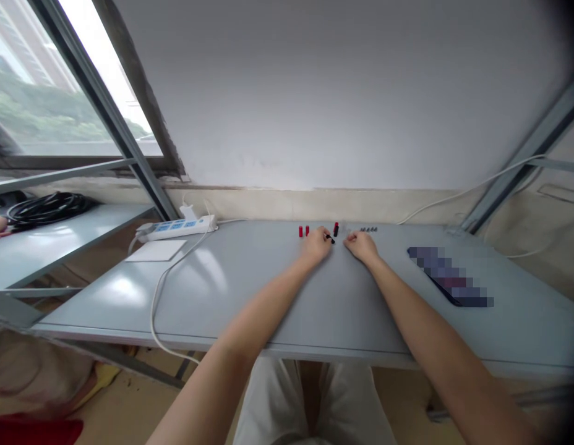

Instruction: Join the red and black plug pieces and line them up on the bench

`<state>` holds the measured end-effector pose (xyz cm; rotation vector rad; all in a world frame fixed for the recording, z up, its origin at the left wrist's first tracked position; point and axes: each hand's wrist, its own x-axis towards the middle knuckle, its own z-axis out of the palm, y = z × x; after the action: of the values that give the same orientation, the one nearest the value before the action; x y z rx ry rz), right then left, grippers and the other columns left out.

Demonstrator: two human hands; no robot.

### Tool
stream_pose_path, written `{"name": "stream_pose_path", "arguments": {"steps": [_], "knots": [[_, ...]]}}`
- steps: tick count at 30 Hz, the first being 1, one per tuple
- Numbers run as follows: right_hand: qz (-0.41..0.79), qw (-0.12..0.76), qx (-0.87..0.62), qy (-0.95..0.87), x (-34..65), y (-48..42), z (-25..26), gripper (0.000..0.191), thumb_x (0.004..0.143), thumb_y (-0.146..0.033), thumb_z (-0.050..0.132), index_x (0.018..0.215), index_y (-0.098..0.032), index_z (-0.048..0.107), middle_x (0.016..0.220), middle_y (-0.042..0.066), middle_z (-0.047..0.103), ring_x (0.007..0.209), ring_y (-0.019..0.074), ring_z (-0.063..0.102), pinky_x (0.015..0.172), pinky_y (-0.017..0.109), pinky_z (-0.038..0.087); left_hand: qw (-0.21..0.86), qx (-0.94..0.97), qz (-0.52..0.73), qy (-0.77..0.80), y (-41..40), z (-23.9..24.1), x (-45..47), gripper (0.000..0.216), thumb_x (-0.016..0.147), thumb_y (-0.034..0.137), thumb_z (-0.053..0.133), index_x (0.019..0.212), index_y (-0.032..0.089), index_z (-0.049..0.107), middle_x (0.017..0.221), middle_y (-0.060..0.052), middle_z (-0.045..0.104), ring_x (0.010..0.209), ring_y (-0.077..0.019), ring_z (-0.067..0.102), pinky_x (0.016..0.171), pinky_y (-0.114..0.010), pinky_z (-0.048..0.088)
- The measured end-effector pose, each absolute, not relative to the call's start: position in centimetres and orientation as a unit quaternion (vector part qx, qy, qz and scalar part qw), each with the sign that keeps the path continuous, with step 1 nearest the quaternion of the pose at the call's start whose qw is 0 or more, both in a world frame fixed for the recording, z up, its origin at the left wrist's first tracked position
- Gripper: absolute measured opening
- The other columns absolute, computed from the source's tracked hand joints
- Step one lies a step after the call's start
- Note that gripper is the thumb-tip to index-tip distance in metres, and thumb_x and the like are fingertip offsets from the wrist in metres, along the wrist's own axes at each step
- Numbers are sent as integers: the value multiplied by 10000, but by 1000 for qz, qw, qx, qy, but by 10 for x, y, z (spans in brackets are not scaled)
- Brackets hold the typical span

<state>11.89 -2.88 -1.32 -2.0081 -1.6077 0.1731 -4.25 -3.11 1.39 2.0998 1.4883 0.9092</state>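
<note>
My left hand (317, 245) is closed in a pinch on a small black piece (331, 239), whose end sticks out past the fingertips. My right hand (362, 246) rests low over the table a short way to the right, its fingers curled together; whatever they hold, if anything, is hidden. Beyond and left of my left hand stand two small red cylinders, one farther left (300, 231) and one close to the knuckles (307, 230). Between the hands, farther back, a red-and-black cylinder (336, 229) stands upright. Several tiny dark pieces (368, 229) form a row behind my right hand.
The grey table (198, 309) meets a pale wall. At the back left lie a white power strip (178, 228), a white flat sheet (156, 251) and a hanging white cable (153, 303). A dark, blurred-out flat object (447, 278) lies right. A black cable coil (50, 209) sits left.
</note>
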Motion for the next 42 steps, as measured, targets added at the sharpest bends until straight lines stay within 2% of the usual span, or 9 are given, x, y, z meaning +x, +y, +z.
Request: {"name": "stream_pose_path", "arguments": {"steps": [8, 18, 23, 32, 38, 42], "knots": [[49, 267, -743, -612, 118, -32, -14, 197, 764, -296, 559, 855, -167, 677, 830, 80, 681, 783, 178, 617, 653, 248, 413, 173, 764, 284, 553, -19, 16, -22, 209, 800, 144, 478, 973, 163, 593, 996, -133, 654, 956, -224, 595, 826, -331, 434], [32, 259, -749, -609, 116, -31, -16, 214, 781, -325, 540, 860, -185, 681, 857, 79, 689, 813, 196, 626, 659, 255, 423, 194, 766, 270, 551, -3, 11, -11, 260, 779, 151, 499, 1028, 149, 574, 1048, -138, 641, 1007, -226, 583, 865, -331, 431], [32, 254, -751, -609, 116, -31, -16, 211, 780, -323, 545, 872, -191, 681, 877, 77, 689, 833, 195, 624, 676, 258, 428, 204, 765, 232, 565, -4, 13, -8, 237, 775, 167, 506, 994, 145, 594, 1048, -142, 643, 1018, -235, 584, 855, -330, 438], [33, 246, -757, -604, 116, -28, -17, 230, 796, -334, 534, 900, -193, 682, 908, 87, 686, 858, 190, 622, 714, 266, 435, 142, 761, 201, 599, -14, 11, -3, 249, 784, 214, 520, 994, 135, 628, 1052, -150, 645, 1026, -243, 578, 851, -338, 451], [24, 250, -755, -605, 115, -28, -18, 233, 796, -332, 531, 906, -200, 689, 909, 87, 688, 874, 192, 621, 729, 270, 437, 146, 751, 205, 610, -18, 15, 1, 247, 796, 185, 515, 992, 90, 631, 1062, -203, 619, 1074, -297, 550, 880, -388, 427], [21, 251, -755, -605, 116, -28, -19, 240, 795, -336, 530, 910, -202, 691, 901, 89, 690, 867, 194, 624, 726, 270, 438, 105, 762, 194, 609, -20, 15, 2, 282, 820, 230, 500, 1020, 73, 620, 1067, -207, 608, 1079, -296, 539, 894, -379, 418]]}}
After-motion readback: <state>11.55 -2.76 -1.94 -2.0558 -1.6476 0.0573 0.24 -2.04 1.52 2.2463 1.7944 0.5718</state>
